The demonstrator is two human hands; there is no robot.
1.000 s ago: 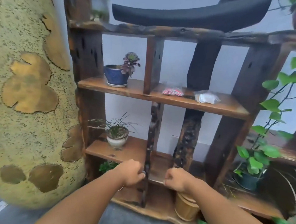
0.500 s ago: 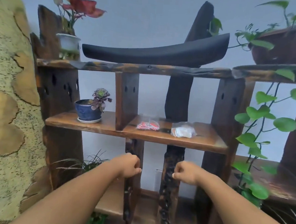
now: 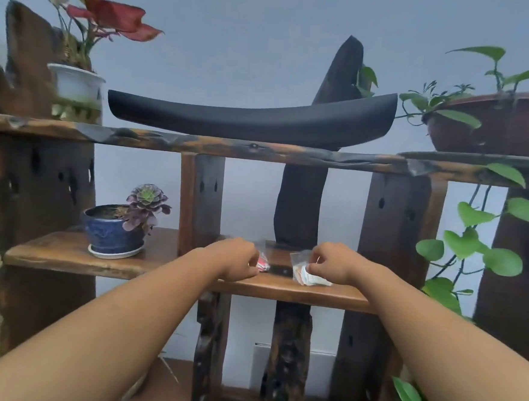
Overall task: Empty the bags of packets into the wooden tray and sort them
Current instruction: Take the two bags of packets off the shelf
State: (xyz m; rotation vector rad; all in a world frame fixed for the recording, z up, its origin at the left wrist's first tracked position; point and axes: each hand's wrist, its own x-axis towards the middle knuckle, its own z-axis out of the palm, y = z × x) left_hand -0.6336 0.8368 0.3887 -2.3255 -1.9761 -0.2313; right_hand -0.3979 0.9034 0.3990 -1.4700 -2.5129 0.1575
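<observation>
The shelf point(image 3: 65, 257) is rough, weathered dark wood. The red-packet bag point(image 3: 264, 262) and white-packet bag point(image 3: 299, 264) are clear crinkly plastic, the blue pot point(image 3: 110, 235) is glossy glazed ceramic, and the black curved slab point(image 3: 250, 121) is matt.

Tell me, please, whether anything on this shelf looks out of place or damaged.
The red-packet bag and white-packet bag look out of place on a plant shelf with the blue pot; the left hand and right hand each grip one. Nothing looks spilled or damaged.

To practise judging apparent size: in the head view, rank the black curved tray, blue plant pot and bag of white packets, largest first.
1. black curved tray
2. blue plant pot
3. bag of white packets, partly covered by the right hand gripping it, so its full extent is unsure.
</observation>
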